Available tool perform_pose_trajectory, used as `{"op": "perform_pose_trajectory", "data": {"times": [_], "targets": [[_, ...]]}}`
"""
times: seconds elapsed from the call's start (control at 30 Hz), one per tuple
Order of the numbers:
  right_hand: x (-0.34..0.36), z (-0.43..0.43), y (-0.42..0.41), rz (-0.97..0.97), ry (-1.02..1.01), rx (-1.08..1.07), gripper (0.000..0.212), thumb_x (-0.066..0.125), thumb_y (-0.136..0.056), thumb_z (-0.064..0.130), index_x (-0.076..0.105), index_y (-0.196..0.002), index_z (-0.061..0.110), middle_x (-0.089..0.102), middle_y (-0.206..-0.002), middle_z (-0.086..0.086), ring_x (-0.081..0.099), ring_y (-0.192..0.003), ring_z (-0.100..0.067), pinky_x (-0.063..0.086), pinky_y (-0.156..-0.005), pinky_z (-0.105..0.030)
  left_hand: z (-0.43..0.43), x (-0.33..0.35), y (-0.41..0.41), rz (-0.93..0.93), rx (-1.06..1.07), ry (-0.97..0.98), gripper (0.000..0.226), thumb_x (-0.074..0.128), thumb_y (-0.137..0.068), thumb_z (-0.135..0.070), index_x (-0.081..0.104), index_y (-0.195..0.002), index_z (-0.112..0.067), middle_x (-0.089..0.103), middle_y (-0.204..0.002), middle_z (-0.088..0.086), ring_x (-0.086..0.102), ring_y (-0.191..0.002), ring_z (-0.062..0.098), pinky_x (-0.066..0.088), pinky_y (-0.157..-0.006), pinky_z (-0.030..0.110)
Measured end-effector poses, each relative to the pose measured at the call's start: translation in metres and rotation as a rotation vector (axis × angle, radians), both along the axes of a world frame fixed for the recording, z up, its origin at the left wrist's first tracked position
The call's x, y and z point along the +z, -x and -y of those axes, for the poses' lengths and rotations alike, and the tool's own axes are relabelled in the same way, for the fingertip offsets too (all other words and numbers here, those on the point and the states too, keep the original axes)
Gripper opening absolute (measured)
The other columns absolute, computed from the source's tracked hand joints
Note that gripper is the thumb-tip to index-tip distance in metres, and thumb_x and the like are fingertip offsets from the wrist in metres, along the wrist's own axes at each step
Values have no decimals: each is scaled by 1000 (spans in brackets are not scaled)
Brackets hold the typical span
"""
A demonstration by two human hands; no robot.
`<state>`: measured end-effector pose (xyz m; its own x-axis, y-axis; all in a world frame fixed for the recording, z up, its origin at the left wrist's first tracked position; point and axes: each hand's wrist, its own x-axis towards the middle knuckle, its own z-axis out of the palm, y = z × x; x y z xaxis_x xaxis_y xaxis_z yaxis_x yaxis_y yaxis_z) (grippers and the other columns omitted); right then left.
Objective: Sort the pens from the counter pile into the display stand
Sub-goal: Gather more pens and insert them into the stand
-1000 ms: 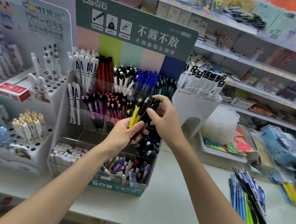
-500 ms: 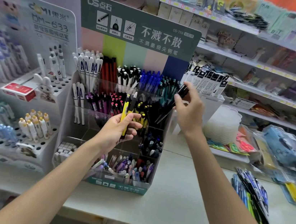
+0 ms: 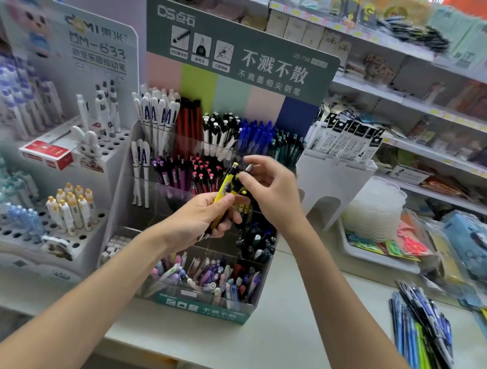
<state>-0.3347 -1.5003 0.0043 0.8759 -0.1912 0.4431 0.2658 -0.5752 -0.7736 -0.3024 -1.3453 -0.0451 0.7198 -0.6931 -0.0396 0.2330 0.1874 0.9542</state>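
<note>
Left hand (image 3: 200, 222), pens (image 3: 225, 188) — before display stand (image 3: 201, 309), pile (image 3: 426, 338)

Both forearms reach forward; left hand (image 3: 200, 222) grips a yellow pen (image 3: 226, 186), right hand (image 3: 270, 194) pinches a dark pen (image 3: 248, 168) by its top

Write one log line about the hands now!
left hand: holds yellow pen | right hand: pinches second pen | pen pile: on counter

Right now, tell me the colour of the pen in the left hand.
Yellow pen, gripped by the left hand; head view shows it best.
</note>
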Motion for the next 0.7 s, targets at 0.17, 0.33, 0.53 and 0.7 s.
{"op": "perform_pose_trajectory", "data": {"times": [0.17,0.33,0.53,0.7], "targets": [[17,14,9,204,-445,-160,10,71,-87,4,62,-92,4,70,-85,-11,71,-76,-24,60,-76,-36,-8,7,-8,-99,301,144,38,41,-103,-33,59,-126,-9,75,-104,8,72,-82,14,58,-66,19],[-2,-15,14,100,13,9,8,78,-81,10,73,-86,7,71,-85,-2,68,-79,-14,58,-75,-31,11,22,-4,-168,260,257,37,38,-106,-28,55,-126,-3,70,-117,14,67,-110,24,58,-89,32],[6,-5,13,47,-136,14,25,67,-91,17,68,-117,16,71,-98,-1,66,-87,-16,56,-82,-38,-1,27,-12,-73,205,157,22,36,-107,-29,50,-101,-14,60,-75,1,52,-54,10,42,-50,19],[12,-12,2,-85,-3,173,62,68,-91,20,39,-146,27,66,-109,-2,67,-91,-15,54,-93,-35,-9,18,-7,182,-192,-87,29,38,-102,-36,46,-92,-10,37,-65,-2,29,-52,10,22,-48,20]]}}
